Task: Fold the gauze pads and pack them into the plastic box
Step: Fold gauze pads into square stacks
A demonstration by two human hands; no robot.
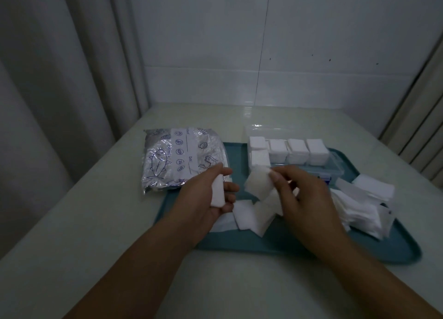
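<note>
White folded gauze pad (218,191) sits clamped in left fingers (230,187); right fingers (278,175) pinch another pad (257,183).

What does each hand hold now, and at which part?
The left hand grips a folded white gauze stack around its middle. The right hand pinches a thin white gauze pad by its upper right edge.

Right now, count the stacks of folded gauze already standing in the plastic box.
5 visible in the plastic box: three along the back row, two at the left end, one behind and one in front. The hands may hide more at the front.
</note>
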